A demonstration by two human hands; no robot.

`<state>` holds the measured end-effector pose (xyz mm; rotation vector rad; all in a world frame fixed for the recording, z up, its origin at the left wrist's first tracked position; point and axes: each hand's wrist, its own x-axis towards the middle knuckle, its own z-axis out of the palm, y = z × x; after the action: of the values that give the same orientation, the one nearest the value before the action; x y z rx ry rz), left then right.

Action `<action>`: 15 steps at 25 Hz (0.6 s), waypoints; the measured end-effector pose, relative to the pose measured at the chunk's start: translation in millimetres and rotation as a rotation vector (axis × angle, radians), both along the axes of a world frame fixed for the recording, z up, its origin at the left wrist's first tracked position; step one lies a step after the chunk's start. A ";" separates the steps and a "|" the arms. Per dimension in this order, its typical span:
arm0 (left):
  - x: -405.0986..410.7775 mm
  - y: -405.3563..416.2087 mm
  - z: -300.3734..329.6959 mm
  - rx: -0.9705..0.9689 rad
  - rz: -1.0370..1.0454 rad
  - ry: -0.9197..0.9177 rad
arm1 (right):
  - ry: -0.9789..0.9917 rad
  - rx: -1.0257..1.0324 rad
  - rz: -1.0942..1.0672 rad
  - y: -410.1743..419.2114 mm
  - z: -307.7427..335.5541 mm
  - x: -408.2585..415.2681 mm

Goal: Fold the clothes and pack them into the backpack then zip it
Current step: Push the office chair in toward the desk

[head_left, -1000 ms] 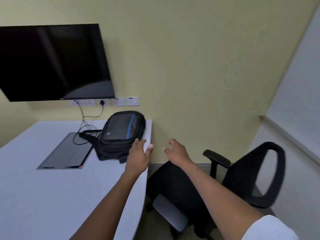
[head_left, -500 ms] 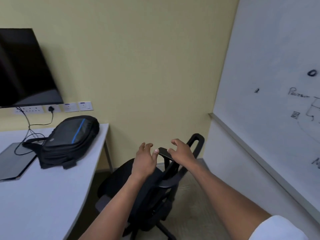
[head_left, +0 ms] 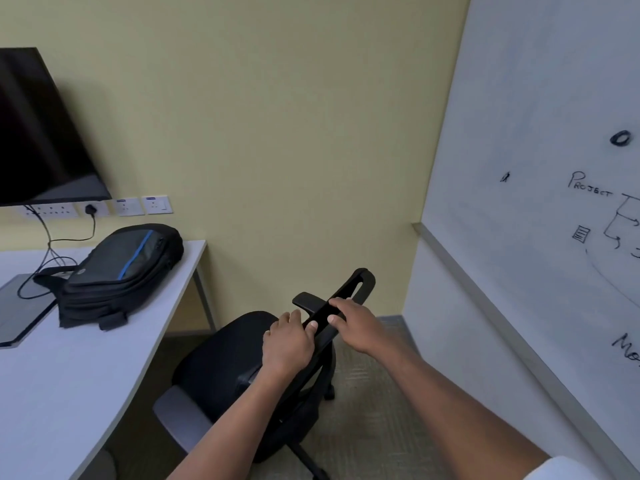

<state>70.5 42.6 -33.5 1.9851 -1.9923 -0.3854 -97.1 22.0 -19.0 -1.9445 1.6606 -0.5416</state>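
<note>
The view has swung rightward since a second ago, so the whiteboard (head_left: pixel 540 168) with black marker notes now fills the right side and the dark wall screen (head_left: pixel 38 129) is cut off at the left edge; both hands, which hovered in the air near the table corner a second ago, have come down onto the top rim of the black mesh office chair (head_left: pixel 242 372).

The pale yellow wall spans the background; the white table (head_left: pixel 69 375) runs along the left, its curved edge sweeping toward the viewer and its far corner ending just left of the chair; the chair stands on grey-green carpet (head_left: pixel 374 410) between the table edge and the whiteboard wall, with open floor on its right side.

The black backpack with a blue stripe (head_left: pixel 117 271) lies on its back near the table's far corner, closed, well apart from both hands; a dark flat panel (head_left: pixel 20 310) sits just left of it, with black cables running up to white wall sockets (head_left: pixel 128 206).

The left hand (head_left: pixel 289 344) rests on the chair rim with its fingers curled over it; the right hand (head_left: pixel 356 325) grips the rim just beyond, thumb (head_left: pixel 334 319) pressed on the near side.
</note>
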 end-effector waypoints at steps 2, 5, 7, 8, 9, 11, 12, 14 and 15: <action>-7.9 -6.2 -11.7 0.039 0.044 -0.015 | 0.027 0.000 0.033 -15.6 -7.7 -8.6; -13.4 -14.9 -19.5 0.095 0.088 -0.004 | 0.141 -0.009 0.099 -36.0 -15.9 -20.4; -17.3 -19.5 -22.0 0.089 0.101 0.008 | 0.247 -0.042 0.159 -48.9 -22.3 -28.8; -19.6 -20.0 -22.4 0.072 0.110 0.007 | 0.292 -0.066 0.188 -54.7 -24.0 -32.8; -22.4 -20.1 -23.5 0.053 0.121 0.002 | 0.321 -0.091 0.220 -61.6 -25.9 -37.1; -29.2 -20.6 -24.3 0.020 0.144 0.000 | 0.342 -0.132 0.277 -78.8 -27.7 -46.1; -33.6 -21.5 -24.2 0.009 0.155 0.005 | 0.356 -0.154 0.295 -88.3 -28.8 -51.2; -41.2 -23.9 -21.9 -0.006 0.173 0.010 | 0.405 -0.205 0.308 -106.8 -30.8 -59.4; -44.8 -25.6 -20.2 -0.011 0.181 0.011 | 0.427 -0.232 0.321 -114.6 -31.1 -62.7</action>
<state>25.7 17.0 -53.8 2.1296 -1.7858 -0.3411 -159.8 -92.6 -50.0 -2.5778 1.5217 -0.2078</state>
